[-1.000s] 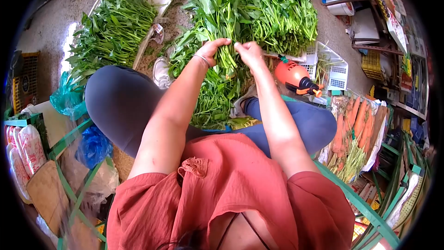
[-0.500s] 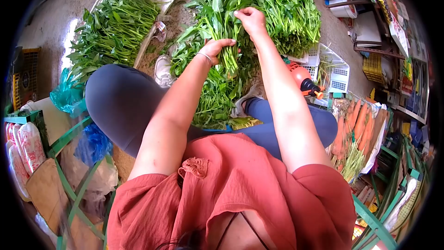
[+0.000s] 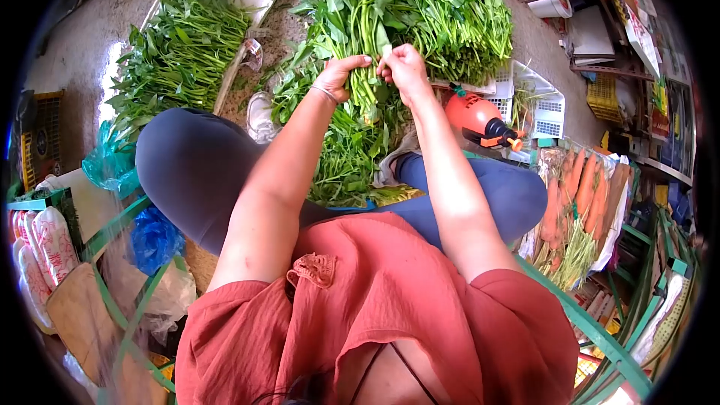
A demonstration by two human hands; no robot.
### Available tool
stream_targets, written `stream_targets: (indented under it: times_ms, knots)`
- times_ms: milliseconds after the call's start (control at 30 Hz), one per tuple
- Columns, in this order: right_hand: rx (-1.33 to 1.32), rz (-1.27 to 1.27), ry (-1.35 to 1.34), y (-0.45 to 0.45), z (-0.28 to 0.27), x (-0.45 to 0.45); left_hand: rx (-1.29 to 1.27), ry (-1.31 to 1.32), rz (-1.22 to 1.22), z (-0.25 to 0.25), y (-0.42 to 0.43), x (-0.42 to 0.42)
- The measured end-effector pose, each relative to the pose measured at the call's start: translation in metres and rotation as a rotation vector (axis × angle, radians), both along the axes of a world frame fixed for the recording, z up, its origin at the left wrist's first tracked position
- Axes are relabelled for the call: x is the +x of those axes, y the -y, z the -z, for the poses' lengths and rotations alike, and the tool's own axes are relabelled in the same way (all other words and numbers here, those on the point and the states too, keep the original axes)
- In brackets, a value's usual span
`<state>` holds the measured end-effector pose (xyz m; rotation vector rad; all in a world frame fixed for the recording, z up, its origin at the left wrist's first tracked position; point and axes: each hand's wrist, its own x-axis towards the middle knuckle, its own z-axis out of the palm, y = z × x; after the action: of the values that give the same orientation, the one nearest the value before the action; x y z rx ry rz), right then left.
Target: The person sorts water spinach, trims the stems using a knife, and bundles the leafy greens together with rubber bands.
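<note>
At upper centre, the right hand (image 3: 404, 73), up at the leaves half a second ago, pinches beside the left (image 3: 338, 78), curled round green stems (image 3: 364, 88).

Looks like a veg shop/stall, w/ piled greens (image 3: 457, 19), carrots (image 3: 592, 191) & crates (image 3: 602, 97)
</note>
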<state>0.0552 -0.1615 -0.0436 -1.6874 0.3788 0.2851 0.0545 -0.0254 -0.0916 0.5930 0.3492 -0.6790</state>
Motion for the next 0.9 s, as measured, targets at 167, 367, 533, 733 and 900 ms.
stream_targets:
  times_ms: [167,367,533,733,900]
  knots:
    - [-0.397,-0.367,-0.406,0.020,0.026,-0.063,-0.259,0.003,-0.112,0.003,-0.013,0.011]
    - [-0.386,-0.121,-0.073,0.031,0.036,-0.043,-0.328,0.058,-0.156,0.003,-0.006,0.006]
    - [-0.182,-0.266,-0.147,-0.005,-0.010,-0.025,-0.334,0.120,-0.033,0.009,-0.006,0.011]
    - [-0.139,-0.335,-0.144,-0.009,-0.014,-0.028,-0.295,0.113,0.037,0.011,-0.013,0.008]
    - [-0.695,-0.355,0.062,0.001,-0.002,-0.037,-0.323,0.011,-0.020,0.009,-0.010,0.009]
